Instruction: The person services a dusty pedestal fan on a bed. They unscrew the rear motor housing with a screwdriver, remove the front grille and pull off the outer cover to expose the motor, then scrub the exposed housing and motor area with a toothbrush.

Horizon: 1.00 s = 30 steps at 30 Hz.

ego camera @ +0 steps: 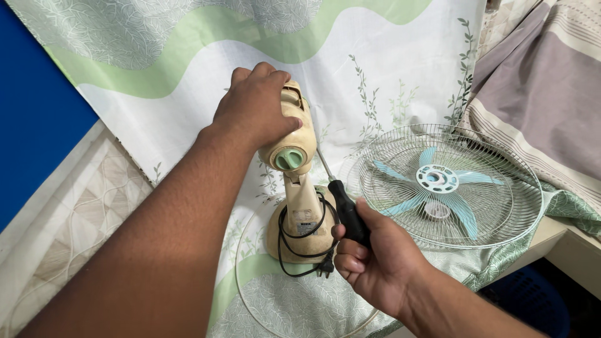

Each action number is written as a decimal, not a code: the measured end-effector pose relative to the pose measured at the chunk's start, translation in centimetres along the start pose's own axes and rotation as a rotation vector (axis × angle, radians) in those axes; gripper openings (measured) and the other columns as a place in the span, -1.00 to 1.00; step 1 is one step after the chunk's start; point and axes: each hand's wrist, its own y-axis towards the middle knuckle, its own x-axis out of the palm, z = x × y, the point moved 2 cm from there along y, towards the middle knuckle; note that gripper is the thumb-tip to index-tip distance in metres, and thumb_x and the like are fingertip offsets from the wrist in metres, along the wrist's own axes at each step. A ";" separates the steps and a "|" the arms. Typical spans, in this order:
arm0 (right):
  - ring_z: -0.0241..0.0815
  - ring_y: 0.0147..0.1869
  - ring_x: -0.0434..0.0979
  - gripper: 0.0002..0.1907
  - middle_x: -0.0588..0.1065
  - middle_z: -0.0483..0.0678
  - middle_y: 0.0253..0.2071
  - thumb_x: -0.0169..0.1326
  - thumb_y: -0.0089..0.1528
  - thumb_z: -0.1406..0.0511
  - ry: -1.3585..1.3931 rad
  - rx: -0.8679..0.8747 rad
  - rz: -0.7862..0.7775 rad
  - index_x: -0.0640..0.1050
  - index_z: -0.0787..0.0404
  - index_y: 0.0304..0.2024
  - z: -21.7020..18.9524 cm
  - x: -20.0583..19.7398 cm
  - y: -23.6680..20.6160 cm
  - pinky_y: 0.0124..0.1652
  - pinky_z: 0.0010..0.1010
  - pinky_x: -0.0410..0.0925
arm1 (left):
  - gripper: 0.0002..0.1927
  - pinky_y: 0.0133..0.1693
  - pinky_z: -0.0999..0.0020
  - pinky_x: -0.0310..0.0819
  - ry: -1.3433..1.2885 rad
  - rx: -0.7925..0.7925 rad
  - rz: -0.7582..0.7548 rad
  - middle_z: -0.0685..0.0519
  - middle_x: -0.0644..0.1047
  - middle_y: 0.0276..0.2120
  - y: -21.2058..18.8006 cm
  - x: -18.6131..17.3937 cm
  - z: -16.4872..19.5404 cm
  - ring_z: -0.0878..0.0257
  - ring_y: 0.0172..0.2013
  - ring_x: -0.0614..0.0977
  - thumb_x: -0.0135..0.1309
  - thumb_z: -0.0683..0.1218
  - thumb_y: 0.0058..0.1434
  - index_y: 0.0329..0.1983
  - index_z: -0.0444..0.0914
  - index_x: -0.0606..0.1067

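Two grips: left hand (253,106) clamps fan motor (294,134) | right hand (375,256) clenches screwdriver (341,200), tip hidden

- A bed or low platform (551,241) carries everything, covered by a white sheet with green waves and leaf sprigs (388,56).
- A cream fan stand (299,216), black cord wrapped round it, stands on the sheet.
- A wire fan guard (510,188) with pale blue blades (460,209) lies flat beside it.
- A striped mauve blanket (544,87) lies at the far right.
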 end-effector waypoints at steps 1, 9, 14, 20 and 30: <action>-0.39 -0.61 0.04 -0.71 0.34 -0.12 -0.47 -0.06 0.35 0.11 -0.071 -0.030 0.010 0.34 0.19 -0.27 -0.1 0.0 -0.1 -0.62 -0.52 0.01 | -0.16 0.24 0.13 0.30 0.006 -0.002 -0.005 0.17 0.31 0.27 0.1 -0.1 0.0 0.09 0.29 0.26 0.38 0.10 0.01 0.36 -0.05 0.33; -0.30 -0.52 0.19 -0.70 0.37 -0.11 -0.40 0.10 0.34 0.13 -0.395 -0.116 0.175 0.33 0.18 -0.24 -0.9 1.3 -1.3 -0.52 -0.45 0.14 | -0.16 0.23 0.12 0.32 0.023 -0.007 -0.022 0.16 0.31 0.27 -0.1 -0.3 0.3 0.07 0.30 0.26 0.38 0.10 0.00 0.36 -0.04 0.33; -0.35 -0.55 0.19 -0.74 0.42 -0.11 -0.40 -0.04 0.36 0.14 -0.131 -0.025 0.012 0.38 0.20 -0.22 -0.8 1.2 -1.1 -0.55 -0.50 0.14 | -0.17 0.23 0.12 0.32 0.024 -0.001 -0.012 0.16 0.32 0.27 0.0 -0.2 0.1 0.06 0.29 0.26 0.38 0.11 0.00 0.36 -0.05 0.33; -0.36 -0.56 0.20 -0.75 0.46 -0.07 -0.39 -0.08 0.34 0.15 -0.020 0.029 0.003 0.39 0.21 -0.22 -0.5 0.8 -0.2 -0.57 -0.55 0.14 | -0.15 0.23 0.13 0.33 0.010 0.008 -0.002 0.17 0.32 0.27 0.3 -0.1 0.0 0.06 0.28 0.27 0.39 0.12 -0.01 0.36 -0.06 0.33; -0.30 -0.54 0.21 -0.72 0.40 -0.08 -0.39 -0.01 0.39 0.09 -0.501 -0.178 0.110 0.36 0.14 -0.22 -1.6 1.7 -0.5 -0.55 -0.48 0.15 | -0.16 0.23 0.13 0.30 0.017 -0.019 -0.025 0.19 0.31 0.27 -0.1 -0.5 0.3 0.09 0.28 0.27 0.38 0.11 0.01 0.36 -0.04 0.32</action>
